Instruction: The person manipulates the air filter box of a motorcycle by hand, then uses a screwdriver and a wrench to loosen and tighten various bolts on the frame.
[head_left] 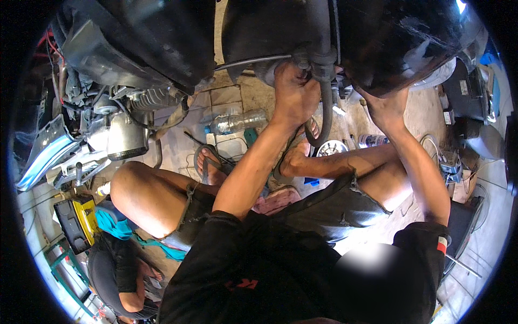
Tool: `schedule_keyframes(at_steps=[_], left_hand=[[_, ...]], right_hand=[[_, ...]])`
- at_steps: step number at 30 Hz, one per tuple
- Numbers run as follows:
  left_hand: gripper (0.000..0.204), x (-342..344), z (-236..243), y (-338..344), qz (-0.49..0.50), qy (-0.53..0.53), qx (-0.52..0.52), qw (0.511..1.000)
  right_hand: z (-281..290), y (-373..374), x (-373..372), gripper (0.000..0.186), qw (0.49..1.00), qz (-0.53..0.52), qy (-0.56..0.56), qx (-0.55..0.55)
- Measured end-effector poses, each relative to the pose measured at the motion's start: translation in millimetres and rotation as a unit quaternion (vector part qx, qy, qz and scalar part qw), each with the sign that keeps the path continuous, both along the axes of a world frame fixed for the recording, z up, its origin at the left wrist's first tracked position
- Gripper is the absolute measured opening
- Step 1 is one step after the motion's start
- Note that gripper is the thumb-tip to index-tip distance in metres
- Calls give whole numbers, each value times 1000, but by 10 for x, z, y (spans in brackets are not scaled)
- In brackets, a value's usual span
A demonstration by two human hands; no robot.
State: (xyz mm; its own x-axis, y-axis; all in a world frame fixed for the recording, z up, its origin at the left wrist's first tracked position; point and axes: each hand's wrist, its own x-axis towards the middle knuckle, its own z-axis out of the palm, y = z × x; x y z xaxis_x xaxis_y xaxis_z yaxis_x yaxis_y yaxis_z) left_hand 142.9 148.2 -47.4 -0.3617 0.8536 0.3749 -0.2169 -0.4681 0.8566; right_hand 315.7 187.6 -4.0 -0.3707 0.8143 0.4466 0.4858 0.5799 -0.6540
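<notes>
My left hand (297, 94) is raised at the top middle, its fingers curled at a dark metal fitting (301, 58) beside a hanging black hose (324, 54); what exactly they hold is hidden. My right hand (386, 105) reaches up to the lower edge of a large dark body part (399, 32), with most of its fingers out of sight behind it. A thin black cable (253, 60) runs leftward from the fitting. At the upper left are exposed engine parts and a silver cylindrical housing (127, 137).
A plastic bottle (234, 121) lies on the tiled floor between my legs. A black-and-yellow case (75, 221) and teal cloth (116, 224) are at left. Another person (121, 275) sits at lower left. Black boxes (458, 92) and coiled wire stand at right.
</notes>
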Motion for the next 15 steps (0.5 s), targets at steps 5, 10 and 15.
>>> schedule_keyframes(at_steps=[5, 10, 15], left_hand=[[24, 29, -72, 38, 7, -66, 28, 997], [26, 16, -114, 43, 38, 4, 10, 999], [21, 16, 28, 35, 162, 139, -3, 977]], right_hand=[[127, -57, -64, 35, 999, 3, -41, 9], [-95, -7, 65, 35, 995, -23, -101, 10], [-40, -30, 9, 39, 999, -15, -52, 7]])
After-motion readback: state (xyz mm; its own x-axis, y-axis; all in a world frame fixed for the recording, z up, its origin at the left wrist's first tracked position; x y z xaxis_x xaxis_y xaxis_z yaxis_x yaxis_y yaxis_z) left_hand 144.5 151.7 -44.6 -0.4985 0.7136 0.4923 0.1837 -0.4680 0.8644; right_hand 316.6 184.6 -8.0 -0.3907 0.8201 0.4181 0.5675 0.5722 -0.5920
